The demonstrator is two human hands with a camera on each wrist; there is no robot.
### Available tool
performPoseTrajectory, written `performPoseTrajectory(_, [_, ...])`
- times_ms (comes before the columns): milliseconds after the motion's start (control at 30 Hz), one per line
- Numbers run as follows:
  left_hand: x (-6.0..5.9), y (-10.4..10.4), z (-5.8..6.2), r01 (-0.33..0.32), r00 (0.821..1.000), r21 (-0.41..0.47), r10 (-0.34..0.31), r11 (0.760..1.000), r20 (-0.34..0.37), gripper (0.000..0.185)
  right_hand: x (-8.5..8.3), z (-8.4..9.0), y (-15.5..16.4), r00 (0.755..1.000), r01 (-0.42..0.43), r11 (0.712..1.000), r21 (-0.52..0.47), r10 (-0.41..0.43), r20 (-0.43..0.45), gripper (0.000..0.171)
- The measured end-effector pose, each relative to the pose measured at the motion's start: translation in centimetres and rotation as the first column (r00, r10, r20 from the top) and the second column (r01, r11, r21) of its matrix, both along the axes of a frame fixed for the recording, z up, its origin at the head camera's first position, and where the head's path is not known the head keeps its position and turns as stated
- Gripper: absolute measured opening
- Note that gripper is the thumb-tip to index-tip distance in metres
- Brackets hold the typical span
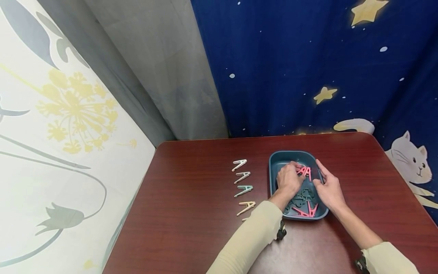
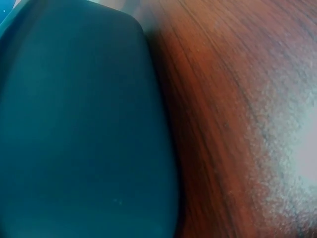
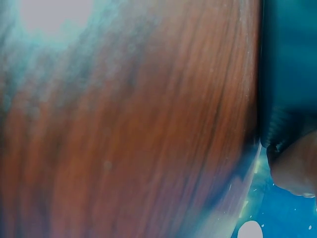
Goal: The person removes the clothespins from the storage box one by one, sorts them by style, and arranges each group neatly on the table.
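My left hand (image 1: 288, 179) reaches into a dark blue plastic basin (image 1: 273, 156), its thumb and fingertips pinching a pink clothespin (image 1: 302, 171). Another pink clothespin (image 1: 309, 173) lies right beside those fingertips. On the basin's right side, my right hand (image 1: 330, 190) grips the rim, thumb inside and fingers along the outer wall. Dark green looped pieces (image 1: 304, 196) and more pink clothespins (image 1: 311, 210) lie at the near end of the basin. The left wrist view is filled by the basin's outer wall (image 2: 84, 119); a fingertip (image 3: 294, 166) shows by the wall in the right wrist view.
Left of the basin, a column of clothespins runs toward me: two whitish (image 1: 239, 164), one pale green (image 1: 243, 191), one yellow (image 1: 247, 208), and one mostly hidden by my left sleeve (image 1: 253, 236). The reddish-brown table (image 1: 184, 198) ends at curtains (image 1: 273, 68) behind.
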State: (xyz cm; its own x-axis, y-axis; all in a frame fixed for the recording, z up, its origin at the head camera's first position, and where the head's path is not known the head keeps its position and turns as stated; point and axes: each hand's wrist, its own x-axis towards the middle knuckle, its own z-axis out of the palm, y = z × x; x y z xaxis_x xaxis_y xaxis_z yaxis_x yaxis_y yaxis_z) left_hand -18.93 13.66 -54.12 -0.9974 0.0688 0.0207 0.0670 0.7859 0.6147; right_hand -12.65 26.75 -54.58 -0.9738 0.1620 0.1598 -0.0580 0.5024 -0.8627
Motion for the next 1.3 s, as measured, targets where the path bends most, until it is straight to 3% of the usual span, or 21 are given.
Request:
performPoseTrajectory(267, [0.12, -0.07, 0.19, 0.033, 0.999, -0.015, -0.033, 0.999, -0.030, 0.030, -0.03, 0.05, -0.05, 1.000, -0.007, 1.000, 0.001, 0.007, 0.012, 0.072])
performPoseTrajectory(500, [0.31, -0.27, 0.48, 0.045, 0.998, 0.047, -0.044, 0.998, -0.040, 0.020, 0.09, 0.07, -0.14, 1.000, 0.002, 1.000, 0.010, -0.002, 0.017, 0.071])
performPoseTrajectory(833, [0.16, -0.42, 0.22, 0.058, 0.986, 0.053, -0.049, 0.997, -0.161, 0.006, 0.18, 0.12, -0.08, 1.000, 0.002, 1.000, 0.012, -0.002, 0.001, 0.071])
performPoseTrajectory(1300, [0.35, -0.84, 0.61, 0.100, 0.979, 0.138, -0.073, 0.985, -0.188, 0.009, 0.25, 0.34, -0.14, 0.999, -0.006, 1.000, 0.027, 0.005, 0.031, 0.071])
